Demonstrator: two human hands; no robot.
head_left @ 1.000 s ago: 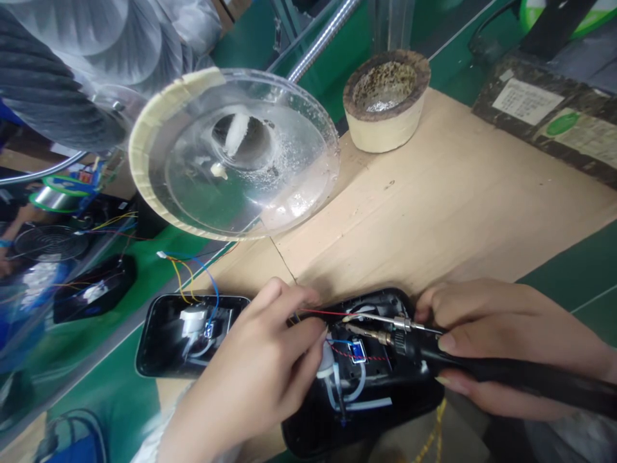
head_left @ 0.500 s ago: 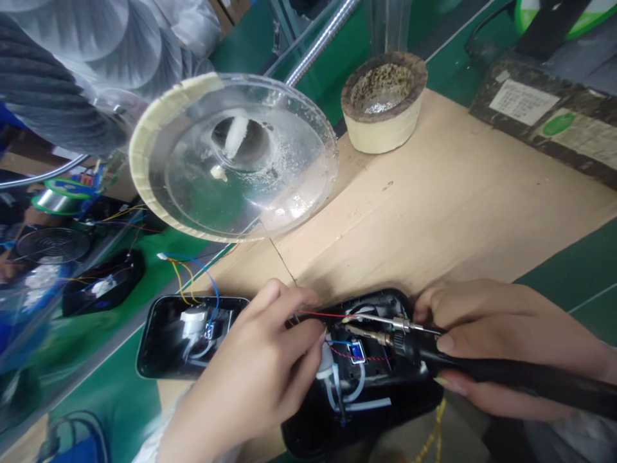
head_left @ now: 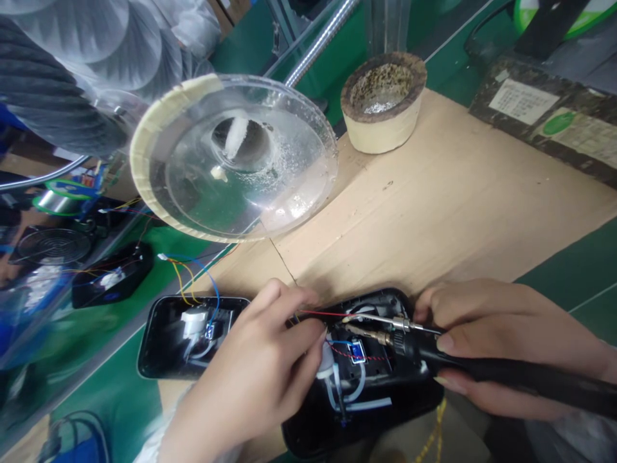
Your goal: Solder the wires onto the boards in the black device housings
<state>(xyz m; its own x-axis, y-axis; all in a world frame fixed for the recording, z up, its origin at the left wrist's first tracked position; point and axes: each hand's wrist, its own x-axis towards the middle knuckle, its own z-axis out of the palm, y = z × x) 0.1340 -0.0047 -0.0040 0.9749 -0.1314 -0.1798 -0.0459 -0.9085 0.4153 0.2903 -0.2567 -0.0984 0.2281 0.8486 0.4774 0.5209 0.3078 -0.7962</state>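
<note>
I log a cream pot of scorched metal wool on a cardboard sheet laid over a green bench mat, with a round transparent plastic shield, its rim bound in cream tape, tilted beside the pot. Beyond them I count a flexible metal hose and a dark box bearing paper labels. Far left, slightly blurred, I note a wire reel, a round fan grille and a black casing.

Black soldering iron, red wire

Bright, even light, soft shadows; fisheye warp, blurry L edge.
</note>
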